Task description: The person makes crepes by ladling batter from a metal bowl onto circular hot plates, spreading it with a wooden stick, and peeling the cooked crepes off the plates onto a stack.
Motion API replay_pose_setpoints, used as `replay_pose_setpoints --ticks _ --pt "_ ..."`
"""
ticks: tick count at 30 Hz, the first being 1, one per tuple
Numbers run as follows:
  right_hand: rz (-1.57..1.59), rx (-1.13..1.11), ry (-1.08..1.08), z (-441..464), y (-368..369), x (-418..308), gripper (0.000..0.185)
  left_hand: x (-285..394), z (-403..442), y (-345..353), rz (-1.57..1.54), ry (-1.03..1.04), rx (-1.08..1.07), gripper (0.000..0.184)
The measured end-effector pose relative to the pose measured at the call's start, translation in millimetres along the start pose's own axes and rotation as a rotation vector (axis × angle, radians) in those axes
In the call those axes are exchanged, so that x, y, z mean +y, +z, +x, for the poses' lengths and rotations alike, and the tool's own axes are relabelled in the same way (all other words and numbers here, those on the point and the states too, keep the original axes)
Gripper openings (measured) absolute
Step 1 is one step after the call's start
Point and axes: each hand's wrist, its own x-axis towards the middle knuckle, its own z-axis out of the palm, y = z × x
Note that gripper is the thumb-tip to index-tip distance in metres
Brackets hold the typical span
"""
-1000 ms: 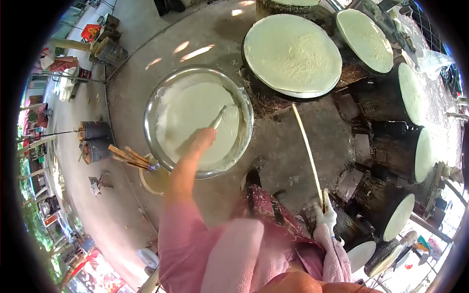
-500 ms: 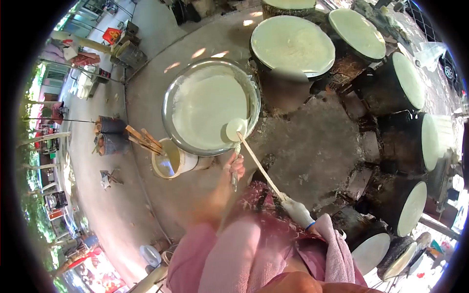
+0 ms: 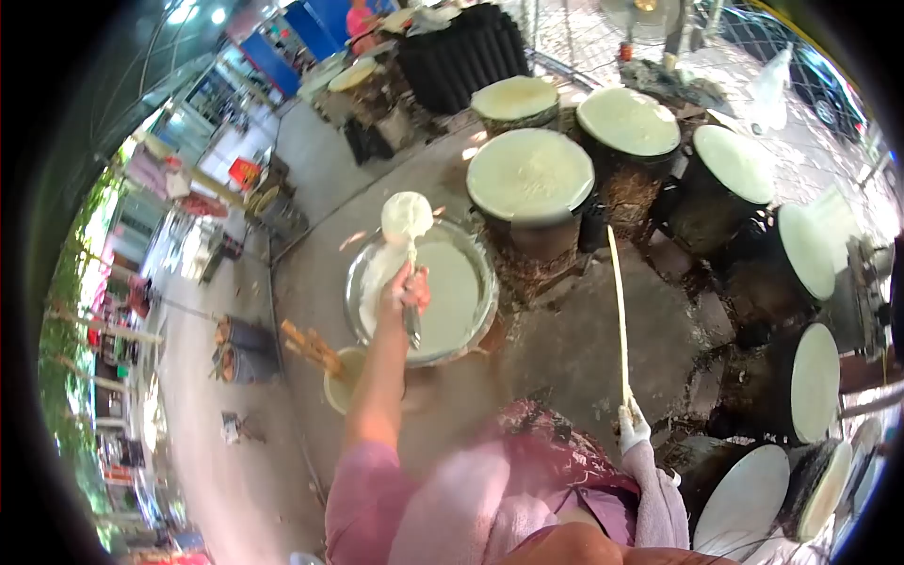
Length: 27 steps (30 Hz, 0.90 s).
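Note:
My left hand [image 3: 411,287] grips the handle of a ladle [image 3: 407,217], held out over the far side of a wide metal basin [image 3: 492,306]. The ladle's round bowl is coated white. Thin white batter [image 3: 450,292] fills much of the basin. On the right, my right hand [image 3: 633,426], in a whitish glove, is closed around the lower end of a long pale stick [image 3: 619,320]. The stick points away from me over the dark floor, touching nothing that I can see.
Drum-like stoves with round pale tops curve around the right, including a near one [image 3: 530,174] beside the basin. A bucket [image 3: 347,381] holding wooden sticks [image 3: 311,347] stands left of the basin. Dark buckets [image 3: 247,363] are farther left. Another person [image 3: 361,24] is at the back.
My left hand has raised the ladle from the batter's near edge toward the far rim. The stick has swung right, away from the ladle, with my right hand. The view has tilted upward.

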Motion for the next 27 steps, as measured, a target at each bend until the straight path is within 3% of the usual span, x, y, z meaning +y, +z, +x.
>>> replay_pose_setpoints --ticks 1,2,3,4,5,7,11,13,14,18,21,25,27 --pt "0.025 0.07 -0.077 -0.2 2.5 -7.6 0.048 -3.2 -1.9 22.9 0.185 0.051 0.064 0.032" --pt "0.055 0.143 0.089 -8.5 -5.0 -19.9 0.051 -14.1 -10.8 34.9 0.342 0.138 0.016 0.033" --pt "0.199 0.212 0.079 -19.6 -1.2 -39.4 0.055 -22.0 -19.7 46.3 0.462 0.171 -0.051 0.033" --pt "0.196 0.23 -0.019 -7.8 -19.7 -6.3 0.054 -25.6 -23.1 58.4 0.579 0.208 -0.124 0.033" --pt "0.187 0.256 -0.113 7.8 -49.5 39.8 0.053 -25.1 -19.6 73.4 0.599 0.136 -0.199 0.033" --pt "0.023 0.345 -0.251 7.7 -70.2 61.5 0.051 -34.8 -9.5 104.7 0.648 -0.033 -0.358 0.033" --pt "0.124 0.595 -0.13 -46.4 -65.1 42.3 0.049 -91.3 40.6 160.0 0.605 -0.623 -0.776 0.035" --pt "0.428 0.697 -0.079 -75.5 -50.9 28.6 0.05 -140.8 52.3 197.2 0.589 -0.929 -0.841 0.034" --pt "0.407 0.789 -0.054 -89.9 -52.6 40.6 0.05 -170.9 53.6 215.8 0.579 -1.127 -0.886 0.033" --pt "0.452 1.175 0.053 -163.0 -45.1 101.8 0.05 -295.4 24.0 288.6 0.737 -1.583 -1.181 0.036" --pt "0.587 1.443 0.162 -217.9 -41.0 87.3 0.05 -365.5 -65.7 347.0 0.916 -1.593 -1.351 0.036" --pt "0.772 1.67 0.129 -245.8 -53.1 121.5 0.05 -476.3 -172.7 403.9 1.066 -1.602 -1.614 0.036" --pt "0.793 1.778 0.063 -240.1 -73.5 136.7 0.05 -519.3 -238.6 421.3 1.16 -1.441 -1.777 0.039"
